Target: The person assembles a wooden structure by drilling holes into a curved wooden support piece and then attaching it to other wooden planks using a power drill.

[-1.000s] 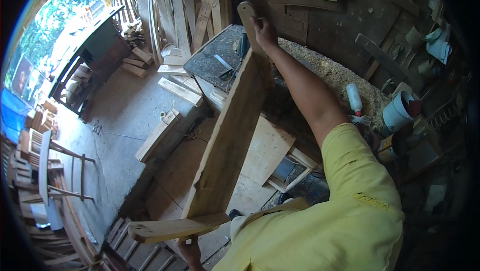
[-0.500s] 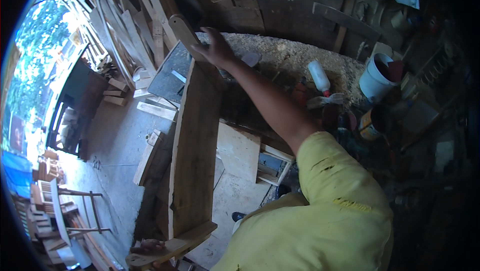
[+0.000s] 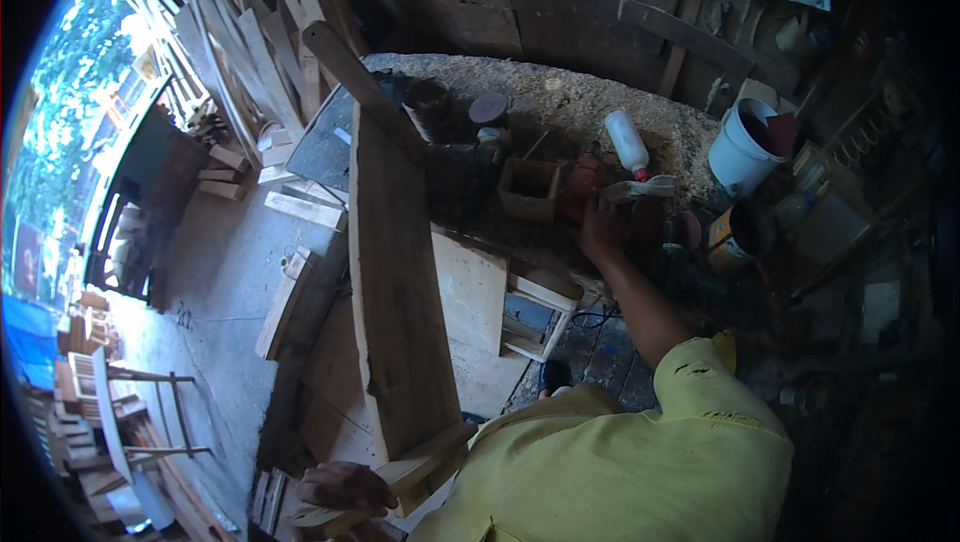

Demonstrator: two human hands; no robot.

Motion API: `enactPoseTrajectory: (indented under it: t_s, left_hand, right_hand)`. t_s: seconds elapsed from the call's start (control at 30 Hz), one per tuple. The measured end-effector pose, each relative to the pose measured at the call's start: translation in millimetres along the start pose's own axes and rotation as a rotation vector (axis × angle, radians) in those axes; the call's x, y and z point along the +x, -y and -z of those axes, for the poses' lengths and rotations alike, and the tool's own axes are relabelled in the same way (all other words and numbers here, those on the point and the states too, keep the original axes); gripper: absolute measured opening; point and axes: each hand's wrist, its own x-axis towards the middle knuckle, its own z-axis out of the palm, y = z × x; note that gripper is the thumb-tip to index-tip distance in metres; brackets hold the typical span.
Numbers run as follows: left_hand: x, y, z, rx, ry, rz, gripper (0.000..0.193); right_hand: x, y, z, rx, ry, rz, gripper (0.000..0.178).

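A long wooden board assembly (image 3: 405,292) slants across the middle, with a narrow round-ended crosspiece (image 3: 345,62) at its far end and another wooden end piece (image 3: 430,462) at its near end. My left hand (image 3: 345,487) is closed around the near end piece, low in the picture. Over on the workbench, my right hand (image 3: 603,229) is at a red power tool (image 3: 582,185), its fingers closed against it in deep shadow. Beside that tool stand a small open wooden box (image 3: 530,188) and a white bottle with a red cap (image 3: 627,144).
Sawdust covers the back of the workbench (image 3: 560,87). A white bucket (image 3: 742,157) and an open can (image 3: 735,237) stand at its right. Planks (image 3: 270,52) lean at the far left. Below the bench are a pale panel (image 3: 468,287) and a small wooden frame (image 3: 540,317).
My right hand has left the far end of the board and moved right and nearer, to the red power tool. The board's near end has shifted right; my left hand still holds it.
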Motion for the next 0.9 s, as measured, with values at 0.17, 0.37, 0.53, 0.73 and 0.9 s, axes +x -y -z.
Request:
enactPoseTrajectory:
  t_s: [0.17,0.37,0.53,0.73,0.9]
  left_hand:
    - [19,1,-25,0.128,-0.159,-0.007,0.047]
    - [30,-9,-34,0.162,-0.153,0.113,0.048]
    - [19,-7,-40,0.014,-0.244,0.162,0.051]
    - [21,-19,-32,0.107,-0.160,0.228,0.044]
    - [31,-18,-28,0.117,-0.126,0.256,0.038]
  right_hand:
    - [25,-6,-33,-0.013,0.024,-0.144,0.095]
    - [36,-2,-29,0.024,0.148,-0.091,0.099]
    - [56,-32,-33,0.092,0.196,-0.036,0.116]
    - [33,-15,18,0.355,-0.010,0.126,0.114]
    - [-26,40,121,0.572,-0.134,0.223,0.107]
